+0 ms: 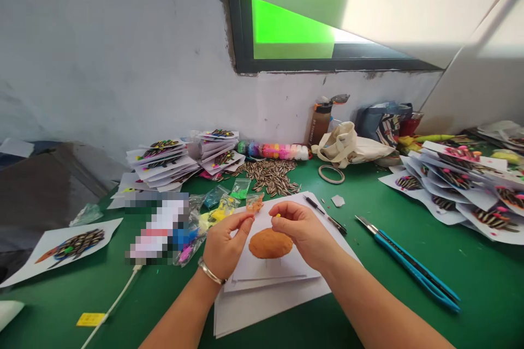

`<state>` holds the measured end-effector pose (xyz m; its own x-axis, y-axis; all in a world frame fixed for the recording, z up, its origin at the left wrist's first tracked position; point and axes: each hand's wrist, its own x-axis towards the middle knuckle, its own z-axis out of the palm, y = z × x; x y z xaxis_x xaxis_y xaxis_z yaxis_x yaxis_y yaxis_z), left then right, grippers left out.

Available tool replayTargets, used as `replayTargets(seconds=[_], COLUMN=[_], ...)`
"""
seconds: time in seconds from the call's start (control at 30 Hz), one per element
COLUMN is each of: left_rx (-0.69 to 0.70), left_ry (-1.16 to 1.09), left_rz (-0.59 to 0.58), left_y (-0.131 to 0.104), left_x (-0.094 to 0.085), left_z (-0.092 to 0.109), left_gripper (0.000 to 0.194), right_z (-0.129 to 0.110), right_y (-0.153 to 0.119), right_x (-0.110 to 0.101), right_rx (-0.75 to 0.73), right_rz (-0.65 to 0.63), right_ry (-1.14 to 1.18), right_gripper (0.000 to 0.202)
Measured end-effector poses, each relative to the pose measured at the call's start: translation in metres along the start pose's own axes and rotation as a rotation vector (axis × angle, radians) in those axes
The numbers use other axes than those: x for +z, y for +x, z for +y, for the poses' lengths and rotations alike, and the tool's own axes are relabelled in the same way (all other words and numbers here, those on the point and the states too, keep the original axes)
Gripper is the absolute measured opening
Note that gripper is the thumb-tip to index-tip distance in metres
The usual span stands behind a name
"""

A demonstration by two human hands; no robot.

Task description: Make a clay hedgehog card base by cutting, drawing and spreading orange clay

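An orange-brown clay oval (270,244) lies on a white sheet (245,313), with short drawn lines below it. To its upper left, my left hand (227,240) has thumb and index finger pinched together; what they hold, if anything, is too small to name. Above the oval's right side, my right hand (301,232) pinches a small yellow piece. Just beyond my fingers is a small bag with orange bits (254,203). A black pen (314,204) rests on the paper's right edge.
Sunflower seeds (272,176) are heaped behind the paper. Stacks of decorated cards stand at left (164,162) and right (450,180). A blue-handled knife (409,264) lies right. Bags of coloured clay (216,217), a tape ring (331,174) and a white cable (118,300) surround the work area.
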<state>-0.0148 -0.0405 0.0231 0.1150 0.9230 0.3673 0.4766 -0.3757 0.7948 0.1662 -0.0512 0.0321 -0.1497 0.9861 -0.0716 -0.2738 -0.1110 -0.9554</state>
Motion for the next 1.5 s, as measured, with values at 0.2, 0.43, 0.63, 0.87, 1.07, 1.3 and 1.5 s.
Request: replayTargets(seconds=[0.2,0.43,0.63,0.87,1.07,1.3,1.5], left_rx=[0.05,0.055,0.034,0.019,0.006,-0.002,-0.017], left_ry=[0.02,0.029,0.042,0.045,0.043,0.062,0.094], left_rz=[-0.011,-0.03,-0.049,-0.055,-0.053,-0.064,-0.067], left_y=[-0.0014,-0.0051,-0.0048,-0.0038,-0.0029,-0.0015,0.0017], left_x=[0.0003,0.0028,0.0027,0.0032,0.0036,0.0028,0.0001], left_z=[0.0009,0.0011,0.0015,-0.0002,-0.0012,-0.0011,-0.002], left_gripper=[0.017,0.016,0.017,0.017,0.017,0.018,0.019], right_z=[0.0051,0.0103,0.0092,0.0073,0.0093,0.0055,0.0088], right_y=[0.0039,0.0042,0.0018,0.0026,0.0014,0.0019,0.0028], right_x=[-0.0033,-0.0014,0.0021,0.0006,-0.0008,-0.001,0.0009], right_rx=[0.03,0.05,0.09,0.11,0.048,0.037,0.071], right_rz=[0.038,0.058,0.047,0.025,-0.011,0.024,-0.024], right_ry=[-0.046,-0.069,-0.06,0.064,-0.039,-0.082,-0.04], right_gripper=[0.018,0.019,0.023,0.027,0.019,0.022,0.026])
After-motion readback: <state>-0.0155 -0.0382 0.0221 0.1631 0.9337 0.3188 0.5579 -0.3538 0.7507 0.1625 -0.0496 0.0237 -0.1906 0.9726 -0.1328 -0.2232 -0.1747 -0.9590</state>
